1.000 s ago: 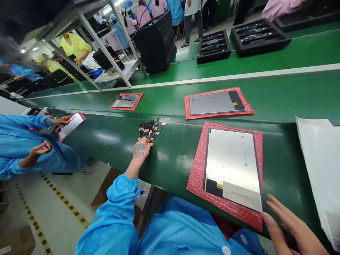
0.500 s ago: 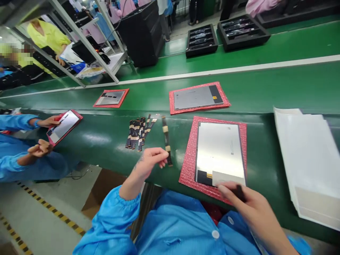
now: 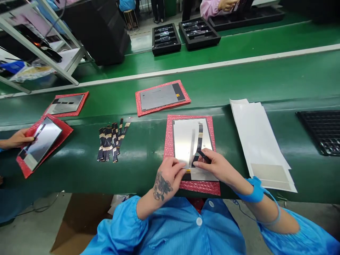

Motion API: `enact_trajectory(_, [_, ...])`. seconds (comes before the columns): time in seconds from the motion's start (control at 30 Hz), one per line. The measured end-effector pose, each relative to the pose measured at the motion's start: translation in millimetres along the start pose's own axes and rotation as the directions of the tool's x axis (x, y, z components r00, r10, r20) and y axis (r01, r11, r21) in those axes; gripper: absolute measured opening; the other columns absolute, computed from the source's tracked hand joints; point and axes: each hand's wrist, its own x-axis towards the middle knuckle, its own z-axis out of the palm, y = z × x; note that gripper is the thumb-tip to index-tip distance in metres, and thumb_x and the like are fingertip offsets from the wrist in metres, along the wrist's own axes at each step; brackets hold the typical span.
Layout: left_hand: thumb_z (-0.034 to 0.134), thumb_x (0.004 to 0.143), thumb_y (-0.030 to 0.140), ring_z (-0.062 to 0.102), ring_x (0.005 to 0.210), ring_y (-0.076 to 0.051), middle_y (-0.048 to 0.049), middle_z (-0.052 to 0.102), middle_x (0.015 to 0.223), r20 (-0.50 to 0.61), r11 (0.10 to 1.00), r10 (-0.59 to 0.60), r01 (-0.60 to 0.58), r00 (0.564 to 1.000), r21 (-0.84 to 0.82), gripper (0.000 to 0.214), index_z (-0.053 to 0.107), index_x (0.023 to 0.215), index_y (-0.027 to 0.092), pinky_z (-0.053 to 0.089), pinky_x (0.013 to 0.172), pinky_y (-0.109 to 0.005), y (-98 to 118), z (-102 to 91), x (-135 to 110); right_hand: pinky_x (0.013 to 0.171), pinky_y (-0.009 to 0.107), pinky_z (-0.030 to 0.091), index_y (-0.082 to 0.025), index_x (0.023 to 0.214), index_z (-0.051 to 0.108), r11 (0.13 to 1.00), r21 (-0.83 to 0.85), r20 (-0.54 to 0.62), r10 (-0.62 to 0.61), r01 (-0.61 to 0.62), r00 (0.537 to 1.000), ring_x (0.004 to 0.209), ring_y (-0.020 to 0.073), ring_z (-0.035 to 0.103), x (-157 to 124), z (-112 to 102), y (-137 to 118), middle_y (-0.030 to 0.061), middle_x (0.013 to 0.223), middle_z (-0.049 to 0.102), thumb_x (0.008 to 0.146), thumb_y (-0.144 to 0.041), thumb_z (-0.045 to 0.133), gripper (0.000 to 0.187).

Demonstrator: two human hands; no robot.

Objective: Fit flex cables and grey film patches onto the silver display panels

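A display panel (image 3: 182, 136), silvery and glossy, lies in front of me on a pink bubble-wrap pouch (image 3: 168, 143). Over it a dark flex cable (image 3: 200, 136) with a tan band stands lengthwise, its lower end between my hands. My left hand (image 3: 168, 177) is closed in a pinch beside that end; what its fingertips hold is hidden. My right hand (image 3: 216, 164) grips a short black stick-like tool (image 3: 204, 156), its fingertips at the cable's lower part. A pale strip, perhaps a reflection, shows beside the cable.
Several flex cables (image 3: 107, 143) lie at the left. Another panel (image 3: 159, 97) on pink wrap lies behind. White sheets (image 3: 261, 138) and a black grid tray (image 3: 322, 131) are at the right. A co-worker's hand (image 3: 20, 138) holds a wrapped panel. Black trays (image 3: 166, 47) stand beyond.
My left hand has moved right from the loose cables to the panel, and the flex cable is now over the panel. My right hand has moved up onto the panel. The view has shifted right.
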Motion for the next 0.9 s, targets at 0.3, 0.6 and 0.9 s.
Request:
enact_trajectory(0.3, [0.05, 0.089, 0.023, 0.054, 0.084, -0.02, -0.0076, 0.063, 0.086, -0.048, 0.942, 0.173, -0.151, 0.984, 0.3, 0.024, 0.069, 0.103, 0.02, 0.046, 0.074, -0.034, -6, 24.5, -29, 0.058, 0.028, 0.046, -0.022, 0.065, 0.06, 0.912, -0.403, -0.114, -0.136, 0.079, 0.984, 0.074, 0.0161, 0.056, -2, 16, 13, 0.004, 0.087, 0.055, 0.084, -0.027, 0.052, 0.02])
enact_trajectory(0.6, [0.049, 0.089, 0.016, 0.053, 0.084, -0.018, -0.0071, 0.066, 0.087, -0.108, 0.928, 0.253, -0.21, 0.962, 0.306, 0.022, 0.07, 0.096, 0.017, 0.045, 0.071, -0.03, -8, 21.5, -35, 0.063, 0.029, 0.048, -0.02, 0.061, 0.054, 0.941, -0.328, 0.059, -0.072, 0.087, 0.996, 0.077, 0.0161, 0.056, 1, 22, 8, 0.0027, 0.083, 0.053, 0.082, -0.021, 0.055, 0.021])
enact_trajectory(0.9, [0.051, 0.088, 0.016, 0.054, 0.087, -0.019, -0.0071, 0.065, 0.089, -0.079, 0.933, 0.22, -0.187, 0.972, 0.306, 0.023, 0.07, 0.101, 0.022, 0.046, 0.074, -0.031, -11, 24.0, -38, 0.065, 0.029, 0.046, -0.02, 0.061, 0.053, 0.935, -0.354, 0.069, -0.011, 0.035, 0.998, 0.08, 0.0168, 0.056, 1, 23, 6, 0.0024, 0.085, 0.053, 0.081, -0.019, 0.06, 0.021])
